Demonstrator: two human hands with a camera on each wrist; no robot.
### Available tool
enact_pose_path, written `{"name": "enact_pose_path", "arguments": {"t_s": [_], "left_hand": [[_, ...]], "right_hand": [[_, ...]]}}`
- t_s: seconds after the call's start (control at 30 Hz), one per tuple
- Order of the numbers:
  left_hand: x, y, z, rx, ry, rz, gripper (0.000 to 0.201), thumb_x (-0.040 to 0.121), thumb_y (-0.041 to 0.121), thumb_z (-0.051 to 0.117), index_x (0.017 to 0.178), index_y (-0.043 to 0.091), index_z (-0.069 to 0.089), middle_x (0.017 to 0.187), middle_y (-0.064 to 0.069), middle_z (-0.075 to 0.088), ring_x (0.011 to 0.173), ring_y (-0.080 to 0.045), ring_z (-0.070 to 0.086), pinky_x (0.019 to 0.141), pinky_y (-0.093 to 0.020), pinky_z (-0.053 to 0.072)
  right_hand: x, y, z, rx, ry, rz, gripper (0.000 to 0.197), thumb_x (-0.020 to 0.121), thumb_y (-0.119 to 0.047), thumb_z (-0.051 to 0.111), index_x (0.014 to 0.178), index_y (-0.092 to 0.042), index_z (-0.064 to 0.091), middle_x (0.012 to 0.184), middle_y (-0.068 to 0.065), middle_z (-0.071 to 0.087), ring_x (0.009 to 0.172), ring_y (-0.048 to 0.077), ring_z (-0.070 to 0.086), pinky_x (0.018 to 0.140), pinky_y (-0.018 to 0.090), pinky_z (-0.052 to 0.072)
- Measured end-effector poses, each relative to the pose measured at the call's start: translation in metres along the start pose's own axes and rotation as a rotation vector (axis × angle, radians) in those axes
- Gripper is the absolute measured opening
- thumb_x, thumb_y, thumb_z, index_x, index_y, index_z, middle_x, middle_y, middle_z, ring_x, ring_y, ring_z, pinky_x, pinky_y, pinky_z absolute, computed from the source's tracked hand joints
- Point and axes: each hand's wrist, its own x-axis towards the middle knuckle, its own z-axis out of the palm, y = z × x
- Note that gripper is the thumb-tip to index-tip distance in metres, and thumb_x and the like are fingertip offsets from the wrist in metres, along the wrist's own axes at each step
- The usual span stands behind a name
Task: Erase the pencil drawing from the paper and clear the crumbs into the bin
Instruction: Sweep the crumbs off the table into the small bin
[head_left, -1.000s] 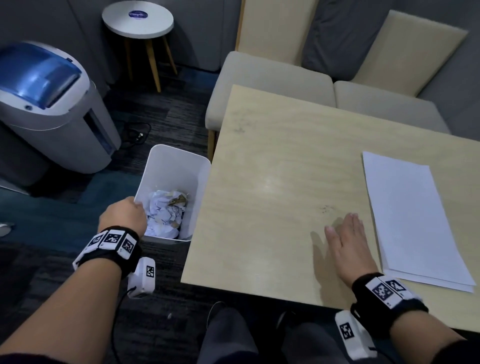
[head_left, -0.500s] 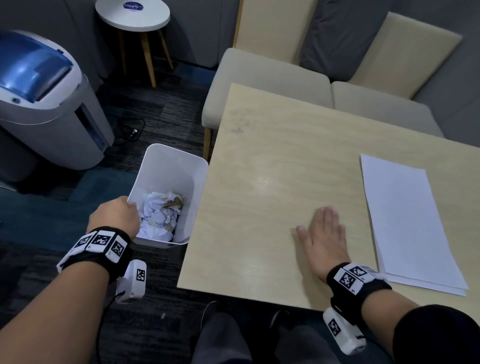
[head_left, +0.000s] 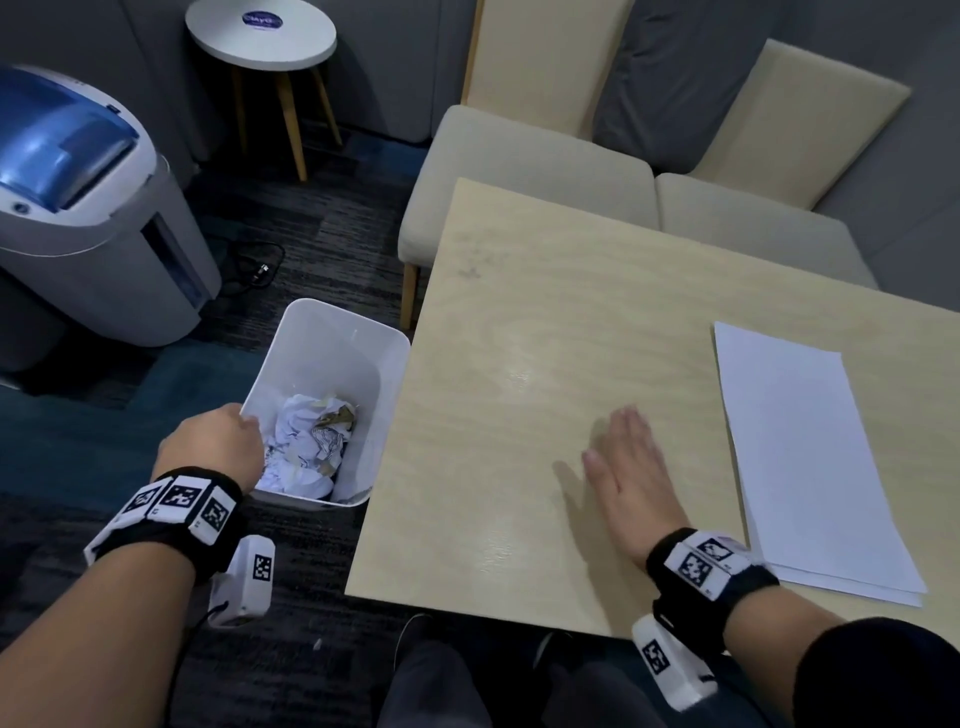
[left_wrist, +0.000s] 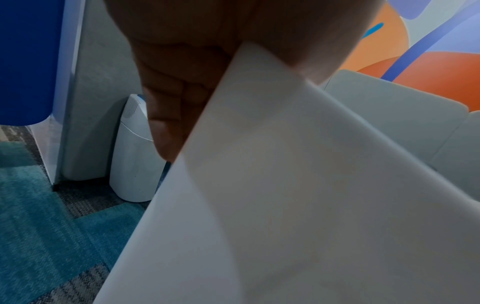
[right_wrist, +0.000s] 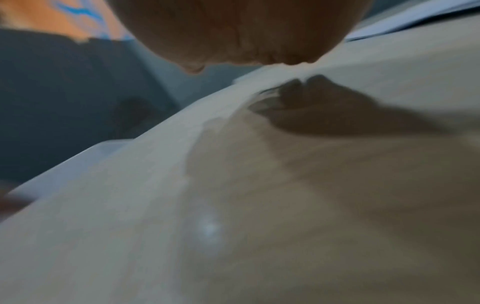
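Note:
A white bin (head_left: 317, 332) holding crumpled paper stands on the floor against the left edge of the wooden table (head_left: 519, 322). My left hand (head_left: 215, 447) grips the bin's near left rim; in the left wrist view its curled fingers (left_wrist: 171, 107) hold the white wall (left_wrist: 285, 195). My right hand (head_left: 626, 467) lies flat, palm down, on the table near its front edge, fingers straight. In the right wrist view the heel of my right hand (right_wrist: 241, 37) presses on the blurred tabletop (right_wrist: 285, 205). The white paper (head_left: 800, 452) lies to its right. No crumbs show.
A large grey bin with a blue lid (head_left: 78, 197) stands at the far left, a round white stool (head_left: 260, 36) behind it. Beige chairs (head_left: 524, 166) sit along the table's far side. Carpet lies between the bin and my knees.
My right hand has slid leftward across the table, away from the paper, toward the bin side. My left hand has kept hold of the bin rim.

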Motion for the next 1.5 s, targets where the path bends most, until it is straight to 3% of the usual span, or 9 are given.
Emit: {"name": "enact_pose_path", "arguments": {"t_s": [0.17,0.37,0.43,0.5,0.6,0.83,1.03,1.3,1.5], "left_hand": [[0.002,-0.001,-0.002,-0.007,-0.004,-0.007,0.036,0.101,0.021,0.033,0.097,0.003,0.063,0.069,-0.010,0.048,0.078,-0.036,0.051,0.073,-0.037,0.040],[0.003,-0.001,-0.003,-0.010,-0.007,-0.008,0.036,0.100,0.024,0.033,0.101,0.006,0.064,0.084,-0.017,0.057,0.079,-0.036,0.051,0.074,-0.037,0.040],[0.001,0.000,-0.005,-0.016,-0.009,-0.014,0.035,0.100,0.024,0.034,0.102,0.006,0.064,0.087,-0.019,0.059,0.080,-0.036,0.050,0.074,-0.037,0.040],[-0.001,0.001,-0.007,-0.010,-0.019,-0.015,0.034,0.100,0.021,0.034,0.099,0.006,0.064,0.079,-0.015,0.056,0.079,-0.036,0.051,0.074,-0.037,0.039],[-0.004,0.002,-0.010,0.004,-0.037,-0.021,0.034,0.099,0.018,0.033,0.096,0.005,0.064,0.064,-0.007,0.044,0.078,-0.036,0.053,0.074,-0.037,0.040],[-0.005,0.004,-0.011,0.009,-0.043,-0.012,0.033,0.100,0.017,0.035,0.099,0.003,0.065,0.062,-0.006,0.040,0.077,-0.035,0.050,0.074,-0.037,0.038],[-0.003,0.002,-0.012,0.010,-0.037,-0.010,0.036,0.101,0.019,0.033,0.100,0.002,0.064,0.063,-0.006,0.040,0.077,-0.035,0.049,0.074,-0.037,0.038],[-0.002,0.001,-0.010,0.001,-0.054,-0.011,0.035,0.100,0.020,0.033,0.096,0.004,0.063,0.065,-0.009,0.044,0.076,-0.036,0.052,0.072,-0.037,0.040],[0.002,-0.002,-0.007,0.009,-0.042,-0.005,0.034,0.100,0.023,0.034,0.096,0.007,0.063,0.073,-0.012,0.051,0.077,-0.036,0.054,0.072,-0.037,0.041]], "right_hand": [[0.014,0.051,-0.015,0.048,-0.005,0.418,0.080,0.100,-0.058,0.016,0.157,-0.005,-0.002,0.166,0.012,-0.008,0.153,0.022,-0.010,0.125,0.043,0.000],[-0.002,-0.023,-0.001,0.082,-0.153,-0.061,0.073,0.099,-0.063,0.012,0.158,-0.025,-0.005,0.161,-0.011,-0.020,0.150,0.009,-0.019,0.122,0.033,-0.005],[-0.001,-0.019,-0.014,0.281,-0.021,-0.053,0.060,0.101,-0.059,0.024,0.154,-0.030,0.028,0.163,-0.011,0.017,0.150,0.007,0.014,0.121,0.030,0.013],[0.009,0.007,-0.031,0.410,0.112,0.081,0.041,0.097,-0.061,0.037,0.104,-0.031,0.064,0.116,0.000,0.066,0.112,0.024,0.060,0.101,0.039,0.045],[0.023,0.049,-0.053,0.377,0.044,0.271,0.065,0.081,-0.084,0.036,0.068,-0.022,0.051,0.067,0.002,0.058,0.067,0.029,0.057,0.076,0.049,0.052],[0.054,0.013,-0.054,-0.119,-0.124,0.281,0.062,0.102,-0.057,0.021,0.101,-0.013,0.065,0.104,0.012,0.067,0.095,0.029,0.061,0.081,0.036,0.042],[0.058,-0.012,-0.060,0.649,-0.053,0.301,0.057,0.098,-0.058,0.043,0.071,-0.010,0.054,0.061,0.010,0.053,0.053,0.022,0.048,0.055,0.031,0.042],[0.037,0.021,-0.059,-0.101,-0.199,0.309,0.066,0.101,-0.061,0.022,0.106,-0.013,0.067,0.104,0.009,0.067,0.096,0.028,0.062,0.085,0.036,0.045],[0.032,-0.038,-0.038,0.575,-0.099,0.110,0.047,0.088,-0.059,0.050,0.073,-0.015,0.057,0.070,0.008,0.060,0.067,0.026,0.057,0.074,0.044,0.051]]}}
